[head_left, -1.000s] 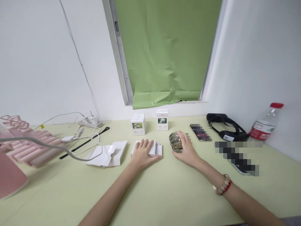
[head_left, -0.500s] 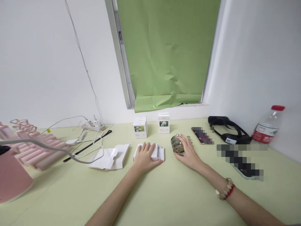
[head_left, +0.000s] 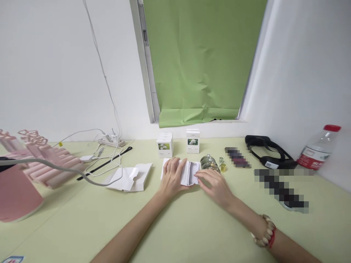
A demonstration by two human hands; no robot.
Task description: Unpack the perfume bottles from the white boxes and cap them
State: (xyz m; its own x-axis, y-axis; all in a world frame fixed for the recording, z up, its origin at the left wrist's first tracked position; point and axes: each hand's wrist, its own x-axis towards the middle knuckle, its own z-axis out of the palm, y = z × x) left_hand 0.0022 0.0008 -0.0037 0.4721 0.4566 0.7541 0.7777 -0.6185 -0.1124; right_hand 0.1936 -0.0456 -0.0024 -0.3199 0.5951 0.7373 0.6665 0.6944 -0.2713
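A white cardboard box (head_left: pixel 194 168) lies on its side on the table, its end toward the right showing folded flaps. My left hand (head_left: pixel 172 176) is closed over the box from above, thumb along the near side. With thumb and fingers drawn together, my right hand (head_left: pixel 217 187) is at the box's right end, fingertips on the flap. Just behind the right hand stands a group of shiny glass items (head_left: pixel 210 160), partly hidden by the fingers; their exact kind is unclear. Small clear pieces and a gold-coloured cap (head_left: pixel 223 168) are beside them.
White boxes with flower pictures (head_left: pixel 165 147) (head_left: pixel 193 141) stand behind. Torn white packaging (head_left: pixel 128 179), cables (head_left: pixel 120 160) and pink rolls (head_left: pixel 55 166) lie left. Rightward are a blurred phone (head_left: pixel 237 157), a black headset (head_left: pixel 274 155) and a red-capped bottle (head_left: pixel 315 149).
My right hand has left the glass items and moved left to the white box's flap. My left hand stays on the box. The view has shifted slightly.
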